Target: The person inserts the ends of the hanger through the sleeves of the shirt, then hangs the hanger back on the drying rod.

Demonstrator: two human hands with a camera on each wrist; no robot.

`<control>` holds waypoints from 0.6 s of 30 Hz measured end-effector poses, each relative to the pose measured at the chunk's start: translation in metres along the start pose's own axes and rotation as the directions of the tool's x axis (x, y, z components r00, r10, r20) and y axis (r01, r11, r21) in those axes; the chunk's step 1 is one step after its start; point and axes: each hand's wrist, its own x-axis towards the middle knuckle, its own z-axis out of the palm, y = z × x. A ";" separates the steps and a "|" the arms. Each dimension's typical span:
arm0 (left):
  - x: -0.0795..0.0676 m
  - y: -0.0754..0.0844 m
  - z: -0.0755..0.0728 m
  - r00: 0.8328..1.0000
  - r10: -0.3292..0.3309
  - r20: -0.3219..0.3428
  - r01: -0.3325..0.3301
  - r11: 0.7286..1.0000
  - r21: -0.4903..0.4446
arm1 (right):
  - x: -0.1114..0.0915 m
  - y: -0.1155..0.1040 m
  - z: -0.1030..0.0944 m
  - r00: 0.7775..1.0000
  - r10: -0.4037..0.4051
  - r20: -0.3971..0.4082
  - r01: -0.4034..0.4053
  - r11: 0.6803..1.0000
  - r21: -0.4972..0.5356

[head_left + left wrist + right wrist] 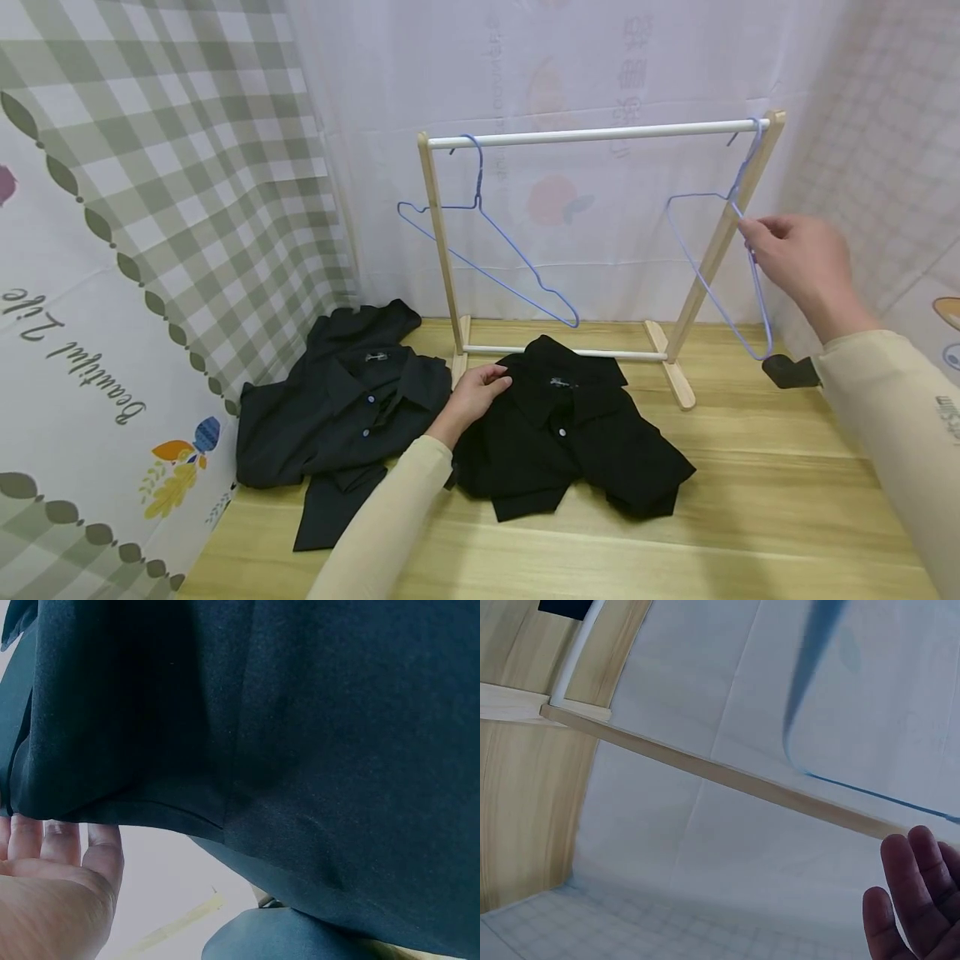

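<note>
Two black shirts lie on the wooden table. My left hand [480, 393] is at the shoulder edge of the middle shirt [592, 450], with thumb and fingertips pinching its cloth. In the left wrist view, dark cloth [300, 750] fills most of the picture and hides the fingertips. My right hand [806, 258] pinches one side of a blue hanger [731, 327] between thumb and fingertips. That hanger's hook is at the right end of the rack's white rail [600, 134]. In the right wrist view, fingers [911, 889] show close to the hanger's blue wire [877, 793].
A second blue hanger [517, 250] hangs at the rail's left end. The other black shirt [300, 433], with buttons down its front, lies on the left. A small dark object [789, 372] sits beyond the right forearm. Patterned cloth walls enclose the table [795, 508].
</note>
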 end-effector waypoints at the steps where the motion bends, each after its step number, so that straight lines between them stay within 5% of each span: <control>1: 0.000 0.000 0.000 1.000 0.003 0.001 -0.003 1.000 0.001 | 0.000 -0.002 0.000 1.000 -0.002 0.003 0.002 1.000 -0.013; 12: 0.002 -0.003 0.001 1.000 0.008 -0.003 -0.008 1.000 -0.017 | 0.005 -0.018 0.007 0.999 0.018 0.039 -0.016 0.998 -0.058; 18: 0.003 -0.003 0.001 1.000 -0.002 -0.005 0.002 1.000 -0.011 | 0.005 -0.021 0.012 1.000 0.028 -0.009 -0.028 0.999 0.021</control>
